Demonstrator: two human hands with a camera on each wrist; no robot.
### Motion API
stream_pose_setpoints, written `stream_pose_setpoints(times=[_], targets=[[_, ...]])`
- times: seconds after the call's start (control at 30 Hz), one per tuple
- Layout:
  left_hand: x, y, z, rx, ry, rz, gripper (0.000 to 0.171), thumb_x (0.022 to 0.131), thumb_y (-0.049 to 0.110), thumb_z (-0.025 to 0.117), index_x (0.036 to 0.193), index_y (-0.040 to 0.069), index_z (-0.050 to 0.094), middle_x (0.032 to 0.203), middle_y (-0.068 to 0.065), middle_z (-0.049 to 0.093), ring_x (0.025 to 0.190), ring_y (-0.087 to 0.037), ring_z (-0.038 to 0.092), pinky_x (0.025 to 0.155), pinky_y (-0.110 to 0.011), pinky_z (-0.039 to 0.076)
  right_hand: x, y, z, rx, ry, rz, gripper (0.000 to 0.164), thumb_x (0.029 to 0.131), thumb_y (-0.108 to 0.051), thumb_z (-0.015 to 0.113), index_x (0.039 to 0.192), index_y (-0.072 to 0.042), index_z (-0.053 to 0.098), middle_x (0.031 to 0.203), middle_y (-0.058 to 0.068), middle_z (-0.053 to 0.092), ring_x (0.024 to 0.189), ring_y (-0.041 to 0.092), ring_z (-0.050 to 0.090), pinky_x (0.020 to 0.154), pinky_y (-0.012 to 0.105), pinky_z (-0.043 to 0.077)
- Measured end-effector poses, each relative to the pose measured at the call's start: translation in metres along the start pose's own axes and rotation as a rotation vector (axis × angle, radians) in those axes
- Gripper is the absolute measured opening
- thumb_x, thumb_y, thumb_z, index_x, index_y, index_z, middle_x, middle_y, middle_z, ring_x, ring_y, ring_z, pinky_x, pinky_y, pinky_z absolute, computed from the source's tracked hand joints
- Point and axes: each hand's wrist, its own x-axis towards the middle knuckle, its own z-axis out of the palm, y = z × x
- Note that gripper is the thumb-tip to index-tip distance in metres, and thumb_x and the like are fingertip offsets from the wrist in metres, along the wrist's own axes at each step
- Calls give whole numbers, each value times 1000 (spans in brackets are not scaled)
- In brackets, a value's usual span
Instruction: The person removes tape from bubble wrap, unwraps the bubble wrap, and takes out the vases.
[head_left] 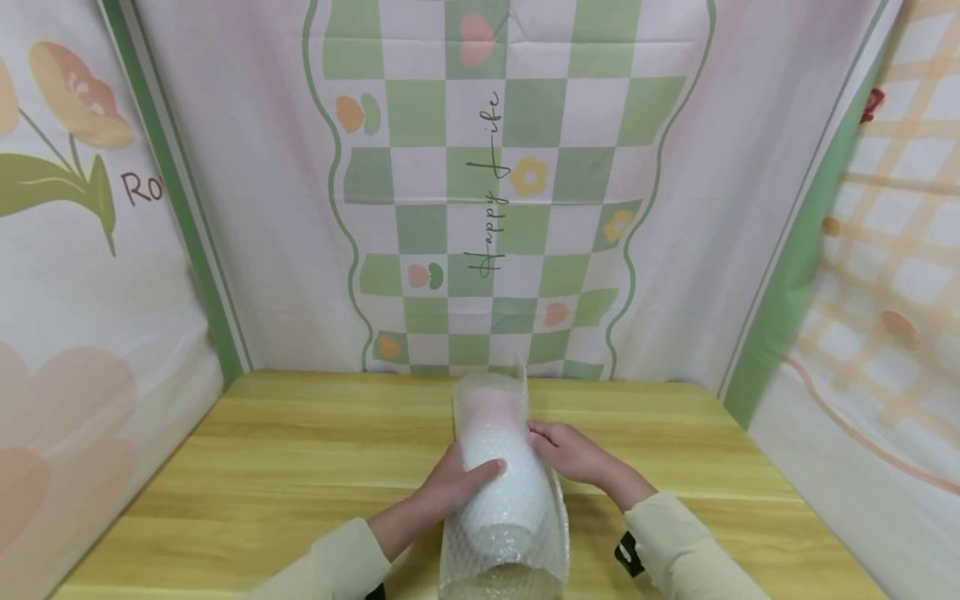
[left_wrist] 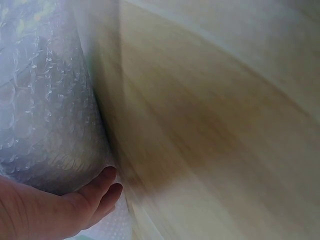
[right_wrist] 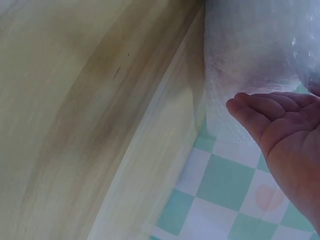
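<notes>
Wrapped object: one, rounded, white with a pink far end [head_left: 498, 487]; lying lengthwise at the middle of the table, between the two hands.
Bubble wrap: clear sheet [head_left: 459, 562], rolled around the object; a loose edge runs down the right side, a corner stands up at the far end, and the near end forms a hollow tube.
Left hand: at the left side of the bundle [head_left: 452, 485]; thumb laid across the top, fingers clamped around the left side.
Right hand: at the right side, farther along the bundle [head_left: 573, 452]; fingers close together, tips touching the wrap by its loose edge; whether they pinch it, cannot tell.
Sleeves: two, pale cream, the right one [head_left: 686, 542] with a black piece [head_left: 628, 554] beside its cuff.
Table: yellowish wood grain [head_left: 300, 467], rounded far corners.
Back cloth: green and white checks [head_left: 416, 175], lettered "Happy Life", with hearts and flowers.
Left cloth: large flower print [head_left: 82, 275], green border.
Right cloth: orange plaid [head_left: 892, 275], green border.
</notes>
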Motion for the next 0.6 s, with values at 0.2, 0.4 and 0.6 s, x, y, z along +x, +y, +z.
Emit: stream_pose_setpoints(times=[0.2, 0.4, 0.6], targets=[[0, -1, 1, -3, 6, 10, 86, 85, 46, 71, 143, -5, 32, 125, -22, 53, 111, -37, 54, 86, -53, 50, 0, -1, -1, 23, -9, 6, 44, 106, -14, 38, 136, 18, 41, 141, 31, 42, 133, 43, 36, 107, 52, 32], [0, 0, 1, 2, 5, 0, 88, 85, 48, 70, 143, -5, 31, 127, -22, 52, 114, -38, 53, 88, -54, 49, 1, 1, -2, 46, -8, 1, 44, 106, -15, 38, 135, 18, 42, 141, 31, 42, 133, 44, 36, 108, 53, 31], [0, -1, 1, 2, 10, 1, 88, 85, 48, 70, 143, -6, 31, 126, -23, 52, 113, -38, 53, 89, -54, 49, 1, 7, -2, 74, -12, -27, 44, 106, -15, 36, 134, 18, 43, 139, 32, 43, 132, 45, 37, 107, 53, 31]])
